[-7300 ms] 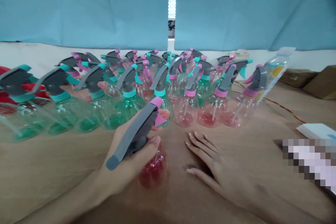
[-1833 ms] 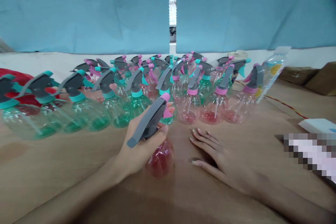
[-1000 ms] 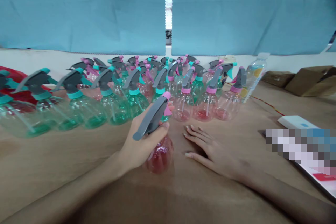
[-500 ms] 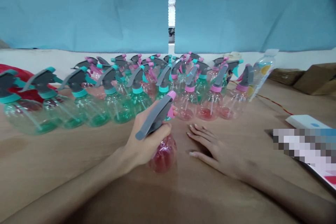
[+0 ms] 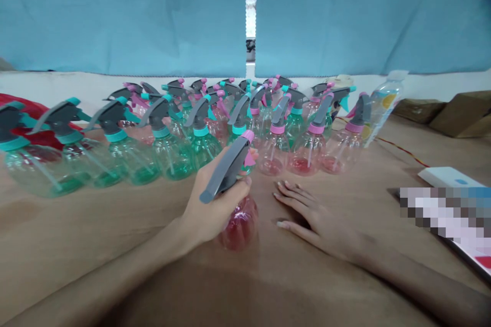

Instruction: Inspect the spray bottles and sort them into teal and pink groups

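Observation:
My left hand (image 5: 213, 204) is wrapped round the neck of a pink spray bottle (image 5: 240, 219) that stands on the brown table (image 5: 95, 235). Its grey trigger head (image 5: 226, 168) with a pink nozzle points away from me, and one finger rests by the pink trigger. My right hand (image 5: 318, 217) lies flat on the table just right of the bottle, fingers stretched out, holding nothing. Behind both hands stand several green spray bottles (image 5: 169, 145) and several pink ones (image 5: 309, 145) in rows.
A clear drink bottle (image 5: 379, 104) stands at the right end of the rows, a red cable (image 5: 402, 149) running past it. A white box (image 5: 447, 176) and a blurred-out item lie at the right. Cardboard (image 5: 460, 115) and a blue curtain (image 5: 123, 15) are at the back; something red (image 5: 23, 107) is at far left.
Almost nothing has changed. My left hand keeps its grip on the pink bottle and my right hand stays flat; only the camera has shifted slightly.

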Action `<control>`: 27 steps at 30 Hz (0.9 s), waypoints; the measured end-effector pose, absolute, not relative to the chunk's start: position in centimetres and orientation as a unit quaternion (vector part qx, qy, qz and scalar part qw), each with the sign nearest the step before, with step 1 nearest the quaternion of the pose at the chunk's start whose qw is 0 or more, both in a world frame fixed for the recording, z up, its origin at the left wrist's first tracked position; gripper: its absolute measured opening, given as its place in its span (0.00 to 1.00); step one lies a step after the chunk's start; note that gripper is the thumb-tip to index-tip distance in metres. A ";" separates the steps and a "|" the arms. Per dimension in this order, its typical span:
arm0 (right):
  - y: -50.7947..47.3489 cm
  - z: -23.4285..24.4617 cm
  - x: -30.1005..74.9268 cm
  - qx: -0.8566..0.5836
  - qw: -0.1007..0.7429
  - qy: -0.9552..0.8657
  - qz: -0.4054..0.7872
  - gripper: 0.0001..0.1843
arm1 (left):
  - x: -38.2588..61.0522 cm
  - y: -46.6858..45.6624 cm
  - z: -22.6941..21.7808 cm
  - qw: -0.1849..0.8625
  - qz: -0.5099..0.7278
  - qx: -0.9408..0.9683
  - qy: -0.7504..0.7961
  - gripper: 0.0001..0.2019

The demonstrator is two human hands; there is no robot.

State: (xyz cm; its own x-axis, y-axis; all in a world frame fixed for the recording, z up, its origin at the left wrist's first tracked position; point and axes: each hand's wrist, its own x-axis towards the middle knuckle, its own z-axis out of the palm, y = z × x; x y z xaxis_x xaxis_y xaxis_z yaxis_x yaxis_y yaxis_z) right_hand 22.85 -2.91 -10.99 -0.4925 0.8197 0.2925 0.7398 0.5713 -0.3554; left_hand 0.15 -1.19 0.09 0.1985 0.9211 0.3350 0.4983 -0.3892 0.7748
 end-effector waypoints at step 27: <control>-2.9 -10.8 22.7 -0.463 0.188 -0.863 0.078 0.31 | 0.3 -1.1 0.0 0.265 0.409 0.729 0.481 0.07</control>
